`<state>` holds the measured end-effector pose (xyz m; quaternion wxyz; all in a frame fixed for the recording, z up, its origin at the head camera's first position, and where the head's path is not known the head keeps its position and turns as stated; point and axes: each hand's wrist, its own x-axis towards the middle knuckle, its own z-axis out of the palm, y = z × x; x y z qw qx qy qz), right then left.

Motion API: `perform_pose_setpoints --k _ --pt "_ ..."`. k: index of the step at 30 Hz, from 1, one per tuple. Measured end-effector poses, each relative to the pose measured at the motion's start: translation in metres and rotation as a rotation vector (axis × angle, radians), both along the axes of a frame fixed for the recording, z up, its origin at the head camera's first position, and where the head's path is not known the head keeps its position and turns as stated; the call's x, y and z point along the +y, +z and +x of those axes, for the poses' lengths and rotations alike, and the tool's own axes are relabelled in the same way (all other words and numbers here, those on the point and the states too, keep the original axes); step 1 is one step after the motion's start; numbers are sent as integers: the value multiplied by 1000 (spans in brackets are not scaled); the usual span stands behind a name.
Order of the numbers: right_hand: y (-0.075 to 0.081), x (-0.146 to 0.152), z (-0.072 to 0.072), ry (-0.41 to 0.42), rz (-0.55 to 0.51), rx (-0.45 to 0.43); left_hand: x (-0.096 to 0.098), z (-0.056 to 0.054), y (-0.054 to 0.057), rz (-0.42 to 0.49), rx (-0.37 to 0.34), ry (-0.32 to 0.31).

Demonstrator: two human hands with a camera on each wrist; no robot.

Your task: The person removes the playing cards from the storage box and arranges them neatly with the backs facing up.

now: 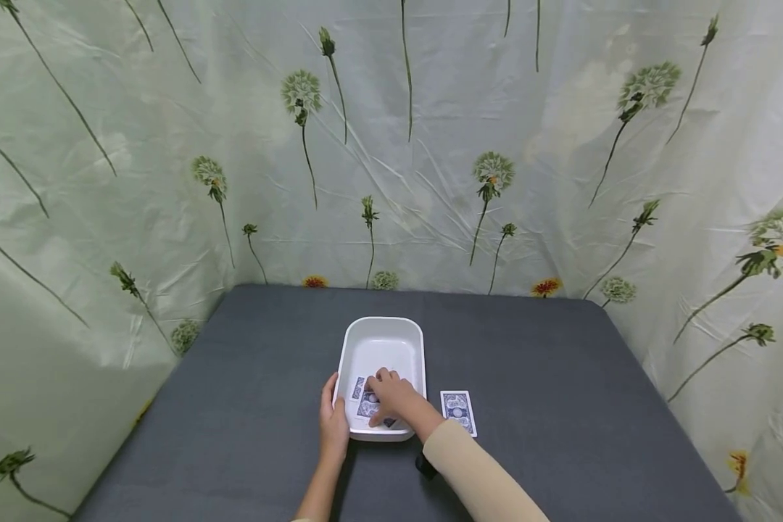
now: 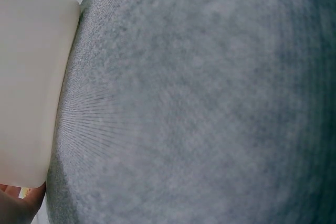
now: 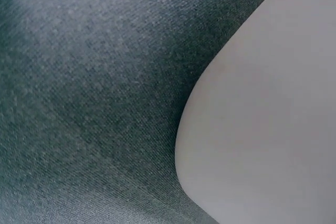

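Observation:
A white rectangular tray (image 1: 391, 324) sits on the dark grey table, with several blue-backed playing cards in its near end. My left hand (image 1: 334, 428) grips the tray's left wall near the front corner; in the left wrist view its fingers (image 2: 35, 198) touch the tray's outer side. Inside the tray my right hand (image 1: 394, 397) bends over the cards, its curled fingers and thumb at the edges of one playing card (image 1: 367, 407). This hand partly hides the cards below it. The right wrist view mostly shows the tray's outer wall (image 3: 262, 114).
Another blue-backed playing card (image 1: 457, 412) lies face down on the table (image 1: 528, 377), just right of the tray. A small black object (image 1: 425, 466) shows under the right sleeve. Behind the table hangs a pale curtain (image 1: 431, 174) printed with dandelions.

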<state>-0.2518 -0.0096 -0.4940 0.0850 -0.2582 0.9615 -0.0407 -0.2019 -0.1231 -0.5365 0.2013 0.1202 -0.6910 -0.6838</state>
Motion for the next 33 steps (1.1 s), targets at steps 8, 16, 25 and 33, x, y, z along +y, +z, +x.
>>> perform_pose_setpoints --k 8,16,25,33 --pt "0 -2 -1 -11 16 -15 -1 4 2 -12 1 1" --pt "-3 -2 -5 -22 35 -42 2 2 1 3 5 -1" --pt "-2 3 -4 7 19 50 6 1 2 -22 2 9" --pt "-1 4 2 65 9 139 5 5 5 -23 -8 0"
